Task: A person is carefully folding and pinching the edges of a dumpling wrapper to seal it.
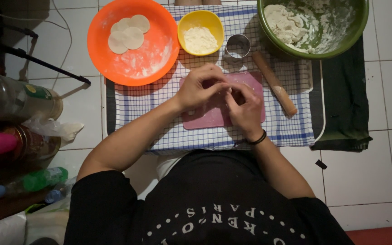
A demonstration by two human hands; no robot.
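Both hands, the left hand [200,88] and the right hand [245,106], are held together over a cutting board [205,119] laid on a checked cloth [141,102]. Beyond them a small bowl [200,32] and a ring cutter [237,46] are set; a plate [134,68] is placed far-left, a large bowl [313,27] far-right. A rolling pin [274,84] lies just right.

White tiled floor [377,172] (pale grout): checked cloth [159,95], dark cloth [345,109].
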